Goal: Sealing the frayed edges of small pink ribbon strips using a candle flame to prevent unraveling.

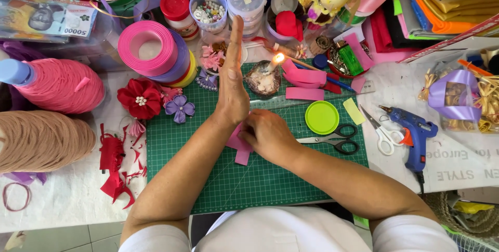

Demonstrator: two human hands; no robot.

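Observation:
My left hand [232,78] stands on edge over the green cutting mat [260,179], fingers straight and together, pointing away from me and holding nothing. Its heel rests against my right hand [267,135], which is closed on a pink ribbon piece [240,148] pressed to the mat. A lit candle [274,62] burns in a shell dish [262,80] just beyond my fingertips. More pink ribbon strips [304,85] lie right of the candle.
Black scissors [332,140], a green lid [322,117], white scissors [382,135] and a blue glue gun [413,132] lie to the right. Pink ribbon rolls [153,52], thread cones [57,85], fabric flowers [140,98], red scraps [117,166] sit left. Bead jars [208,10] crowd the back.

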